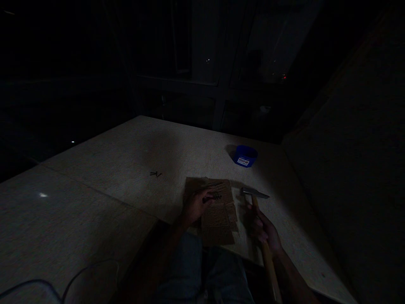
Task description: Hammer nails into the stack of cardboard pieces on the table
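Note:
My right hand [262, 230] is wrapped around the wooden handle of a hammer [268, 266]. Its metal head is raised to the right of a rough brown board [218, 230]. Over the board's upper part, my left hand [196, 205] has its fingers drawn together. What they pinch, if anything, is too dark to make out. Right beside those fingertips is a small cluster of dark, thin pieces [217, 196] that look like nails. A few loose nails [155, 174] lie on the pale surface, left of the board.
A blue plastic tub [246, 156] with a white label stands behind the board to the right. The pale stone-like surface [120, 156] runs to a dark window at the back. A wall [351, 169] rises on the right. A thin cable [91, 265] curves at lower left.

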`<control>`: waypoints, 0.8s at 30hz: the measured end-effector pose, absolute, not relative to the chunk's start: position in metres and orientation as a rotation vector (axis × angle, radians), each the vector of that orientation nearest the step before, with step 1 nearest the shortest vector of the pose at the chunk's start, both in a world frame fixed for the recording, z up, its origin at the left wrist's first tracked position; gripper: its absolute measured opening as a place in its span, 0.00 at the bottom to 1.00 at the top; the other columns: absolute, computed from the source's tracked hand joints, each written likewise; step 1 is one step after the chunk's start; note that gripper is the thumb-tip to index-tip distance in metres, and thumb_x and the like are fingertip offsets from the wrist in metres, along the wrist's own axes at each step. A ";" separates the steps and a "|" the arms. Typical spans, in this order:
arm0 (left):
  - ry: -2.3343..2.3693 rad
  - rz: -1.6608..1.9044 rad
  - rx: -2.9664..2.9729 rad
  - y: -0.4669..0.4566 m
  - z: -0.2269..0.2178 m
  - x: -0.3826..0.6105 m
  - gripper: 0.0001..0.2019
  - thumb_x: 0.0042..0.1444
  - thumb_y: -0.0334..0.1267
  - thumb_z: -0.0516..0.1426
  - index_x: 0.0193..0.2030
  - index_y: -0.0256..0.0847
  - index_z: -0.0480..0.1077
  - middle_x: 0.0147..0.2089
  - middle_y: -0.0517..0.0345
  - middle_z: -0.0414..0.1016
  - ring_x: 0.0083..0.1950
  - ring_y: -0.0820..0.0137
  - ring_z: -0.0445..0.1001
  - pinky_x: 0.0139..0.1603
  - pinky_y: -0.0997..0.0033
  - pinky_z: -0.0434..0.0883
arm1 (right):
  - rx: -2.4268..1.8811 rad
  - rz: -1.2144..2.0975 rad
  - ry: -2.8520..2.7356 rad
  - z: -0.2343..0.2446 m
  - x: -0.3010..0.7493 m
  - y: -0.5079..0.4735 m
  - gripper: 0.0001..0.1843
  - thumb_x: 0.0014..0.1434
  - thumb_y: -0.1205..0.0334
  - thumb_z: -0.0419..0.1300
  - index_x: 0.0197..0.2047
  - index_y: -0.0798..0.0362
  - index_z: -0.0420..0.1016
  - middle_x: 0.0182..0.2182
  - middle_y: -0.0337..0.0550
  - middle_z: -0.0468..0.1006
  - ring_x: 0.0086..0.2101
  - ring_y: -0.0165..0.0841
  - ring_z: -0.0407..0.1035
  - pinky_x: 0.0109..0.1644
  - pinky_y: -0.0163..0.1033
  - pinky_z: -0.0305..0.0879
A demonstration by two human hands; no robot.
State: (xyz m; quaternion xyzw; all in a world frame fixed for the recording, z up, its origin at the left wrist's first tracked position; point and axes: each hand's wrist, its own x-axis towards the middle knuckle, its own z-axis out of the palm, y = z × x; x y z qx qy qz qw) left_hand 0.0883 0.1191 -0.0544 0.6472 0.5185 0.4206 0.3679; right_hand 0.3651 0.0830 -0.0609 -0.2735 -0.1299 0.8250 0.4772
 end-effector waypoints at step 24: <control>2.502 0.699 1.666 0.166 -0.051 -0.098 0.11 0.58 0.31 0.52 0.37 0.38 0.78 0.42 0.44 0.75 0.46 0.61 0.72 0.48 0.65 0.69 | -0.633 2.071 -0.062 -0.066 0.367 0.086 0.21 0.49 0.63 0.72 0.46 0.53 0.73 0.16 0.24 0.61 0.10 0.15 0.51 0.09 0.21 0.49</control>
